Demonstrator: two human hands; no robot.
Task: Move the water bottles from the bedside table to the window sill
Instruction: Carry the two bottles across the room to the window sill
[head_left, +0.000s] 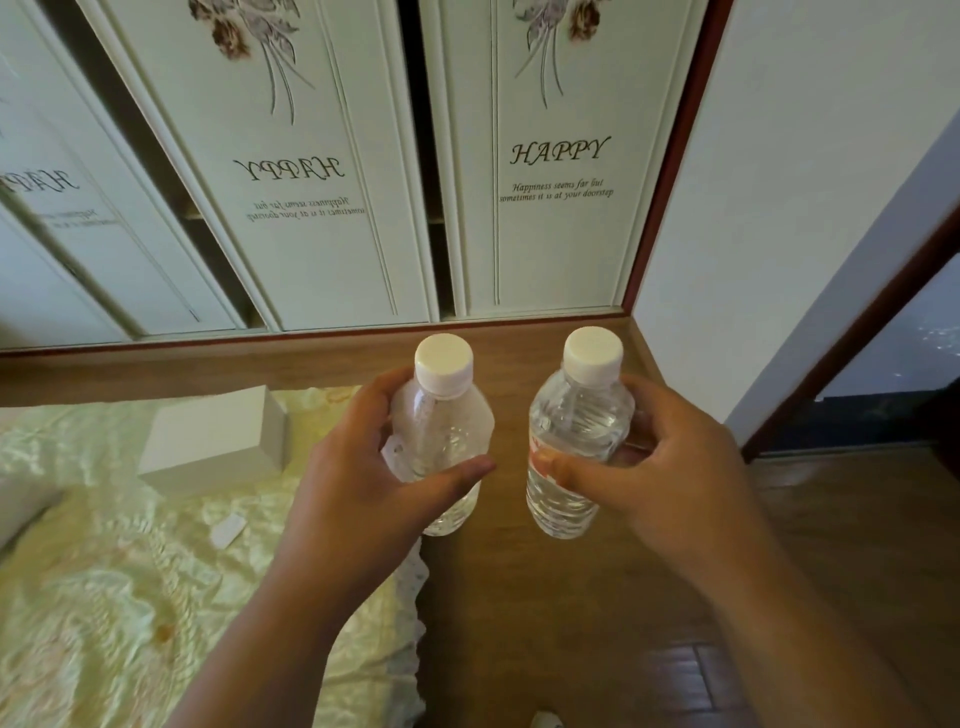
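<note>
You are looking down at your own two hands, each carrying one clear water bottle with a white cap. Your left hand (363, 467) wraps the left bottle (441, 441) around its middle, thumb across the front and fingers (382, 387) curled behind, so the bottle stays upright and will not slip. Your right hand (665, 467) grips the right bottle (571, 436) the same way, thumb on its red-and-white label. The bottles are just beside each other, not touching, both held in the air above a wooden floor (519, 597). Neither bedside table nor window sill can be identified here, so the bottles seem to be mid-carry. To your left lies a bed (104, 597) with a shiny pale cover, a white box (213, 441) resting on it. Ahead stand wardrobe doors (556, 166) printed with "HAPPY". Taking one bottle per hand likely saves a second trip.
</note>
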